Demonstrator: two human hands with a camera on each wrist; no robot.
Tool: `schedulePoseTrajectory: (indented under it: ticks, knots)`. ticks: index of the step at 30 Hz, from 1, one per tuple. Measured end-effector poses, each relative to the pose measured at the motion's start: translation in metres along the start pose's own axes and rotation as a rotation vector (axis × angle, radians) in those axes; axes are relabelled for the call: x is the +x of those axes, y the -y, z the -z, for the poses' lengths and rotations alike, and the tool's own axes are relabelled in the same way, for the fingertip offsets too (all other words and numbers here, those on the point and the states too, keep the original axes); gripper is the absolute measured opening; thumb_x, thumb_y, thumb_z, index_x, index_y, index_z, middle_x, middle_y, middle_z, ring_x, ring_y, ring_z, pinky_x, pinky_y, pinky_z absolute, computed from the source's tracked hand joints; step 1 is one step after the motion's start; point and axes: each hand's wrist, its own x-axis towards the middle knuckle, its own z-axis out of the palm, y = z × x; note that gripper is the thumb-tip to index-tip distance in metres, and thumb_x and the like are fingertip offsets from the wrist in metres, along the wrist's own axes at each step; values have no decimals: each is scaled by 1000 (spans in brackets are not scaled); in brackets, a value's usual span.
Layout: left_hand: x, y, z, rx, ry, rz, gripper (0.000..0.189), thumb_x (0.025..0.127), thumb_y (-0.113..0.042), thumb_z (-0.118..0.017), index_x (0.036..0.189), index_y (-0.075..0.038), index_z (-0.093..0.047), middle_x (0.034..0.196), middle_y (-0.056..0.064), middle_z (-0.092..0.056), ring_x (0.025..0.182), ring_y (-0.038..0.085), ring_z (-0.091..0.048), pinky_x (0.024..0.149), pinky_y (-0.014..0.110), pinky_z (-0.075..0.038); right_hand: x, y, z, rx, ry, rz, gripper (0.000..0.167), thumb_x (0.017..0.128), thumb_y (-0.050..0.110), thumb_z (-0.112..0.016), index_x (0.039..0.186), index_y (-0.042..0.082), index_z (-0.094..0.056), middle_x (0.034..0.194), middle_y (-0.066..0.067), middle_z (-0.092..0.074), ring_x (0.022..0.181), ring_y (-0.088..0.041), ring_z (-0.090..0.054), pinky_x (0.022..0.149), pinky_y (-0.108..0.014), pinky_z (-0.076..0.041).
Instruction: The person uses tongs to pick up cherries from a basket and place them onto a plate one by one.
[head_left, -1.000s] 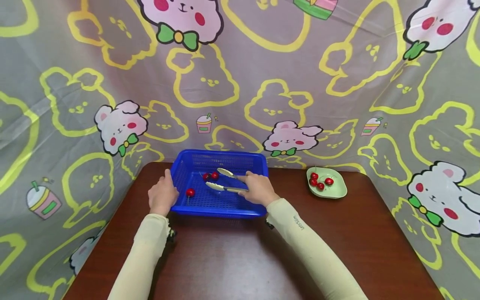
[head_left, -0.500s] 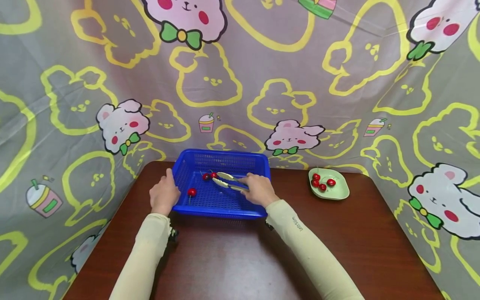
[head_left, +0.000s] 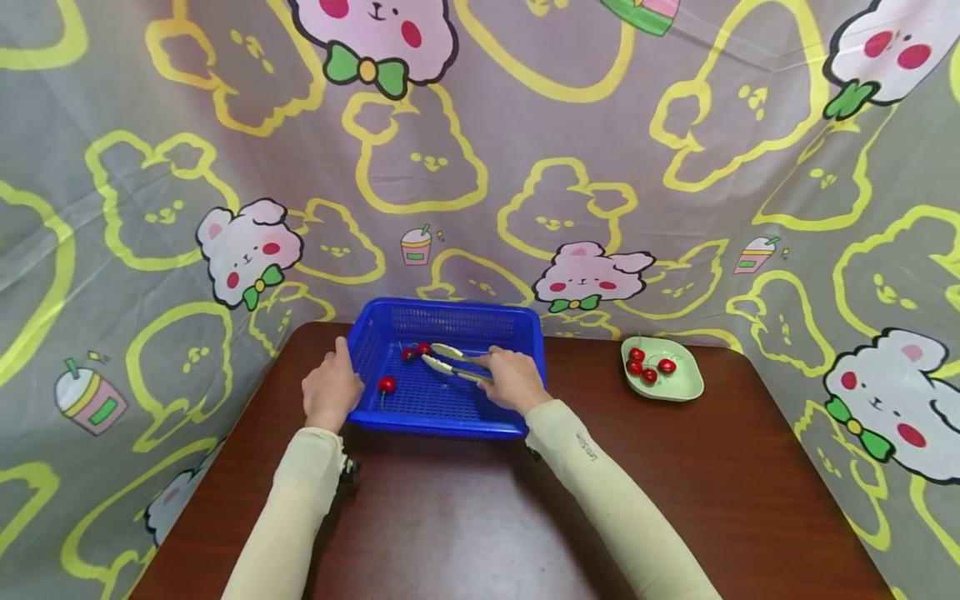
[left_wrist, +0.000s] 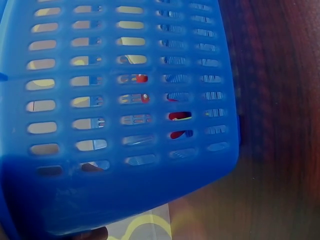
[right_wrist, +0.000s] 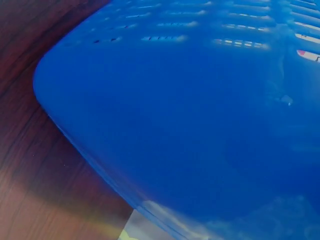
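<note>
A blue slotted plastic basket [head_left: 450, 428] stands toward the back of the table. My left hand [head_left: 332, 387] grips its left rim. Inside the basket, my right hand [head_left: 516, 379] holds a pair of tongs [head_left: 447, 352] with pale tips spread apart. Two red cherries [head_left: 424, 348] lie close together just past those tips; whether the upper tip touches one, I cannot tell. Another cherry [head_left: 386, 384] with its stem rests nearer the left front corner. Through slots in the basket wall [left_wrist: 105, 190], the left wrist view shows bits of red. Only the basket's outer side [right_wrist: 165, 110] fills the right wrist view.
To the right of the basket sits a pale green dish [head_left: 686, 385] with several cherries [head_left: 667, 366] in it. The dark brown wooden table [head_left: 450, 517] ends at a grey cartoon-print cloth [head_left: 465, 225], which hangs behind and at both sides.
The tongs have narrowed and swung up toward the two cherries at the back, one of which has shifted slightly. My left hand stays on the rim. The whole view has drifted a little.
</note>
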Motion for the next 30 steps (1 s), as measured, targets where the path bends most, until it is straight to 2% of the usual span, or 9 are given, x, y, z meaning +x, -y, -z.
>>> schedulePoseTrajectory:
  ticks: [6,15,22,30]
  knots:
    - [2,0,0,-8,-5,-4,72,98,-16,-64,156,1,-26,122,30,-61,93,50,-67,79,62,-53,-7,-5,0,19,-66,14,40,93,29,-78,133,24,-73,98,-1,-68,83,-23,-69,76,-45,-56]
    - [2,-1,0,-6,7,-4,72,99,-17,-63,157,1,-25,121,30,-61,88,47,-67,75,59,-54,-19,-12,6,85,-126,36,42,92,27,-79,133,22,-73,94,-5,-68,69,-17,-56,64,-41,-50]
    - [2,-1,0,-13,14,-4,72,99,-16,-63,157,2,-25,123,31,-61,91,49,-67,77,60,-53,-26,-15,13,82,-161,31,44,93,31,-78,136,28,-70,94,-2,-66,69,-18,-56,60,-42,-50]
    - [2,1,-3,-10,15,8,74,98,-18,-63,157,2,-24,123,31,-61,91,49,-67,77,61,-53,-31,-12,20,110,-180,33,43,92,31,-79,135,26,-71,89,-3,-63,65,-17,-51,59,-41,-47]
